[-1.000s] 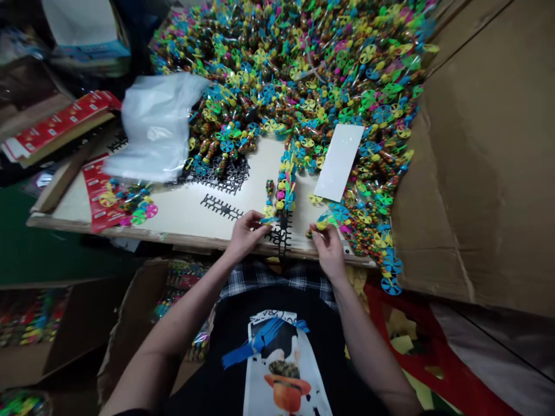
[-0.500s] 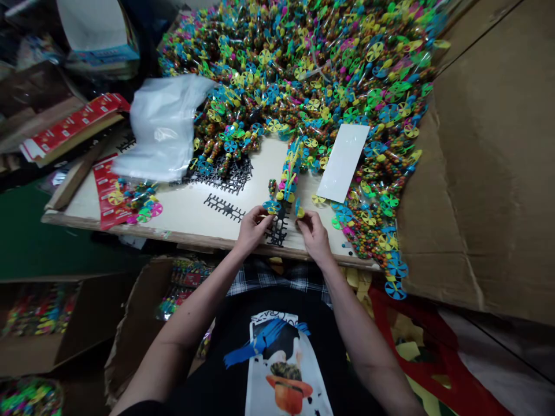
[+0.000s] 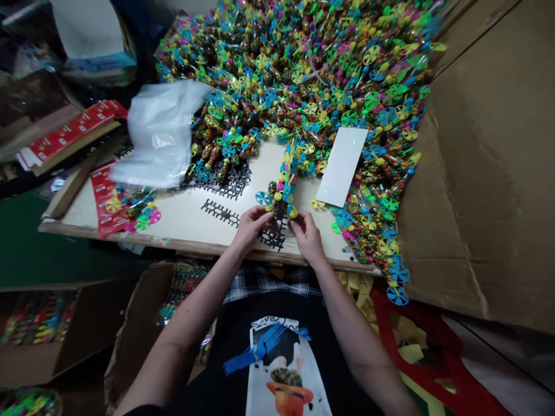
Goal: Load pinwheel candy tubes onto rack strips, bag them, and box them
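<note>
Pale board (image 3: 169, 222), hands (image 3: 250, 230) (image 3: 307, 236) now closer

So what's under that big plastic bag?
The bag lies on the white board, with pinwheel tubes and black strips at its edge. What's underneath is covered, so I can't see it.

A pale board (image 3: 173, 225) bears heaped pinwheel sticks (image 3: 295, 75), black plastic runners (image 3: 221, 212), a white card (image 3: 341, 166) and a clear bag (image 3: 160, 136).
</note>
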`<action>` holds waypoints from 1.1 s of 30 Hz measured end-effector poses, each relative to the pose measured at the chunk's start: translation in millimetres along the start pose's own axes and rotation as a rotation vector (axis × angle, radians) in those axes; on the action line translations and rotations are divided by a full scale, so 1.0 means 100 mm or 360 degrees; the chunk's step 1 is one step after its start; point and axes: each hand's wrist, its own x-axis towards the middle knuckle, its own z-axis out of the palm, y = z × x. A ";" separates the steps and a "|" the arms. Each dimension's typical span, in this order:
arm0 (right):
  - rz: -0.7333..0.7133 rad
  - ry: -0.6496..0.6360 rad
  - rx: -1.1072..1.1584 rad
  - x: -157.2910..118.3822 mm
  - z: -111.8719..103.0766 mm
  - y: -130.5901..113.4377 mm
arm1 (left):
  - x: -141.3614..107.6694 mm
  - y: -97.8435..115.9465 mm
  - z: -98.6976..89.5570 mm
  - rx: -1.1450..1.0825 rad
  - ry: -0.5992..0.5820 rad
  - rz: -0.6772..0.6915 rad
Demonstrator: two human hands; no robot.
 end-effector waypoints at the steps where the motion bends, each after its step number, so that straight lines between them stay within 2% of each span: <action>1: 0.0005 -0.0002 -0.0010 0.00 0.00 0.00 | -0.01 0.00 0.02 0.0026 -0.0030 0.0012; 4: 0.0027 0.0032 -0.0034 0.02 -0.04 0.03 | -0.03 0.03 0.06 0.0127 -0.0010 0.0095; 10: -0.0035 0.0018 -0.0079 0.09 -0.07 0.00 | 0.03 0.06 0.09 0.0469 0.0231 0.0312; 20: -0.0047 0.0010 -0.0093 0.18 -0.03 -0.03 | 0.10 0.06 0.09 0.0705 0.0384 0.0476; 27: -0.0038 0.0039 -0.0014 0.24 0.03 -0.01 | 0.19 0.02 0.14 0.0724 0.0327 0.0477; 33: -0.0016 0.0022 0.0097 0.24 0.00 0.07 | 0.19 -0.06 0.14 0.0499 0.0118 0.0421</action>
